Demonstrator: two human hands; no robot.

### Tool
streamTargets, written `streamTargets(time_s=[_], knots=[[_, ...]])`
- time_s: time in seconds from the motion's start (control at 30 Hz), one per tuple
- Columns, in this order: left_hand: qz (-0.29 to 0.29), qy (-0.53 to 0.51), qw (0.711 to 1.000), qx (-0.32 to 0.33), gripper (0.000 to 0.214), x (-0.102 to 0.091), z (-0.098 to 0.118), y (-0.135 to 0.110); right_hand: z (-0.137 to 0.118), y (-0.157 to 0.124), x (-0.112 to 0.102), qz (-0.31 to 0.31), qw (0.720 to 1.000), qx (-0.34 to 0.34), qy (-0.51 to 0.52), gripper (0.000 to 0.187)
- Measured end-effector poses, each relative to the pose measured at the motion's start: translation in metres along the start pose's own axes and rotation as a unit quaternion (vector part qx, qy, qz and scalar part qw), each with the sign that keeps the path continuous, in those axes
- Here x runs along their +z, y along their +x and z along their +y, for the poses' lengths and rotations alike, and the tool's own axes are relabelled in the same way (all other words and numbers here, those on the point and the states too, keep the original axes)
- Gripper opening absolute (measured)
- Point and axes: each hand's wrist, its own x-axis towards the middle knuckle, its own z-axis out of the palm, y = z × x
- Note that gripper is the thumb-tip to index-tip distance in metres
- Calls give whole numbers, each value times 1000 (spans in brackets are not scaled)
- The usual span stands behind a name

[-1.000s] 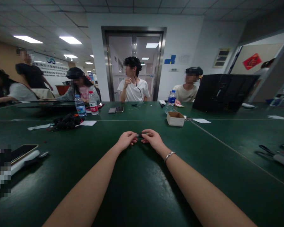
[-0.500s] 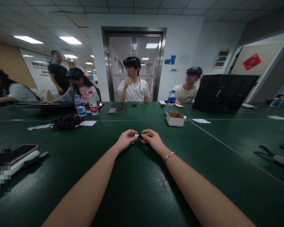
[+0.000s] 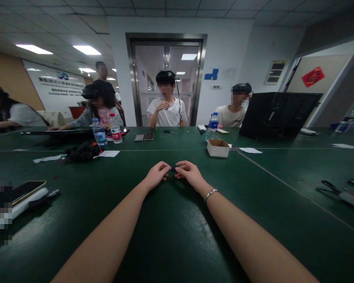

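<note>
Left of my left hand point(image 3: 157, 174), smooth green tabletop point(image 3: 106, 184) lies free; a pale, open-topped rectangular box point(image 3: 218, 151) blocks beyond my right hand point(image 3: 190, 173).

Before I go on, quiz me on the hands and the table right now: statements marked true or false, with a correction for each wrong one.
1. A small dark object is between the fingertips of the left hand and the right hand. True.
2. The right wrist is bare. False: a silver bracelet circles it.
3. The open-topped box is nearer the right hand than the left hand. True.
4. Every bottle cap in view is blue. False: one bottle has a red cap.
5. The table is green. True.
</note>
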Motion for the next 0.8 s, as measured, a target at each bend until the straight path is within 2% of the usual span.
streamTargets(time_s=[0.1,0.17,0.33,0.47,0.53,0.67,0.8], knots=[[28,54,998,-20,48,1,-2,2,1,0,0,-11,1000,-3,-3,32],[44,51,997,-28,52,3,-2,2,2,1,-1,-11,1000,-4,-2,32],[13,0,1000,-14,42,3,0,2,1,1,-1,1,1000,-1,4,32],[30,53,998,-34,54,3,0,2,0,0,-1,-12,1000,1,1,33],[36,43,997,-44,57,4,0,2,1,1,-1,-8,1000,1,0,33],[2,-19,1000,-21,40,4,0,1,1,0,-1,-1,1000,-1,2,34],[-8,9,1000,-7,37,2,0,-1,0,-1,-1,-5,1000,-1,6,34]])
